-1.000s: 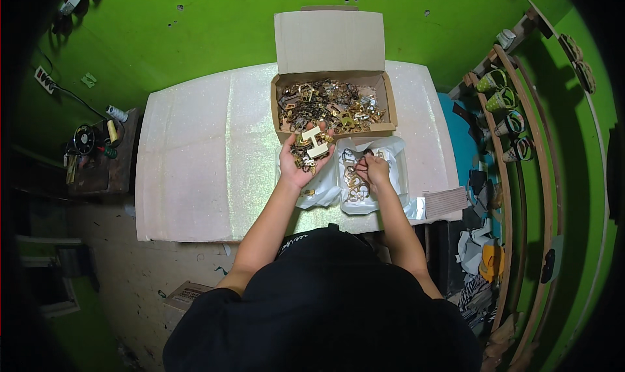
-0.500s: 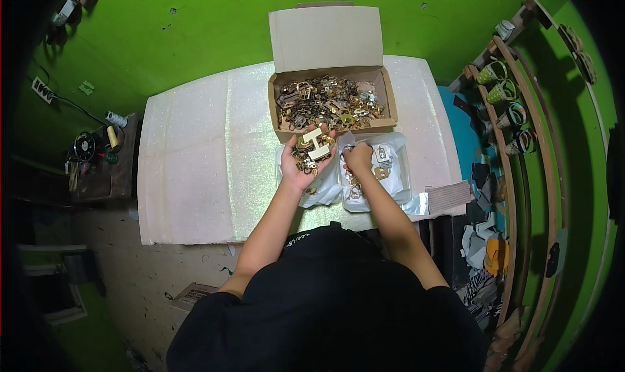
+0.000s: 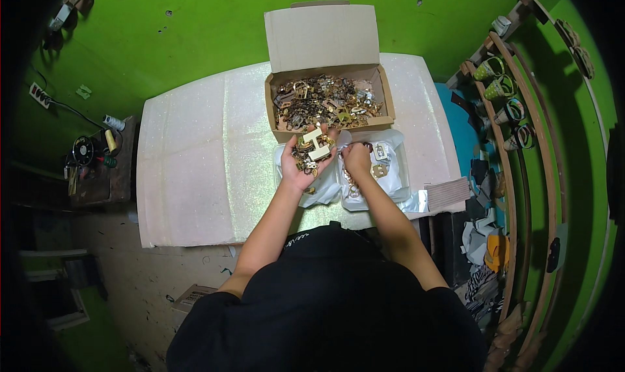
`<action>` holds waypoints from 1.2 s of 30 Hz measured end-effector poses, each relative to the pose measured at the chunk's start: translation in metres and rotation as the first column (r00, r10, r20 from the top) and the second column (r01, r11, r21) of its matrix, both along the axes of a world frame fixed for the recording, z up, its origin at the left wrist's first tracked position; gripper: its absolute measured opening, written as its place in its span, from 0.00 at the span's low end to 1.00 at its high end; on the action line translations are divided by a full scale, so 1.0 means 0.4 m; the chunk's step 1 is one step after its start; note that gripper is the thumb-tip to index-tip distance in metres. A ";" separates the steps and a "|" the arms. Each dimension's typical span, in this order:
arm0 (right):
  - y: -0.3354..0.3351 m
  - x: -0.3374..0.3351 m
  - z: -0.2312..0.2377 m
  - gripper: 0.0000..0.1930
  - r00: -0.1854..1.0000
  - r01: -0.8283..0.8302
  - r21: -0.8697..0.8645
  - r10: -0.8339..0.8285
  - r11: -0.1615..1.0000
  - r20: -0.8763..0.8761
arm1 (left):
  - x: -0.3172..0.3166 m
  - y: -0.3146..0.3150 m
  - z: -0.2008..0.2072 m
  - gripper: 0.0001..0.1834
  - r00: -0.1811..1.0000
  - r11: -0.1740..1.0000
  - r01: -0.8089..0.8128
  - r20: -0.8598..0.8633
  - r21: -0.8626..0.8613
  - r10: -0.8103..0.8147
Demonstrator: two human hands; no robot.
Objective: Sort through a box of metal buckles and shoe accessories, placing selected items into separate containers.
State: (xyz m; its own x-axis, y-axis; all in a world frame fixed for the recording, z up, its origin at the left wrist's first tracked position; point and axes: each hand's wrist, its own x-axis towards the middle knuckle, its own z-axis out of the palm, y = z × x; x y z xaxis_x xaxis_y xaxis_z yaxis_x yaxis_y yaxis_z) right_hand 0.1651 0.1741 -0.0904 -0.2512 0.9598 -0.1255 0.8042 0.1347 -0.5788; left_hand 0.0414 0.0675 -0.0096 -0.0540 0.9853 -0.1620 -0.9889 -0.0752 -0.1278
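My left hand is cupped palm up and carries a heap of small metal buckles and fittings. On top lies a pale H-shaped buckle. The hand hovers over a clear plastic tub lined with white plastic. Beside it, my right hand reaches down into a second lined tub, its fingers closed; whatever they pinch is hidden. Around those fingers lie several metal pieces, among them a silver buckle and a tan plate-like piece.
Behind the tubs stands an open cardboard box full of mixed metal hardware, its lid raised. Everything rests on a pale shimmery table. A wooden rack with sandals stands right, and a small dark bench with spools left.
The camera view has shifted slightly. My right hand has moved a little within its tub, while my left hand keeps the heap in the same place.
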 end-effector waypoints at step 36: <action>0.019 0.317 0.129 0.05 0.903 -0.370 -0.134 0.390 0.919 0.180 | 0.082 0.056 -0.044 0.21 0.975 0.979 0.206 0.090 0.002 -0.205</action>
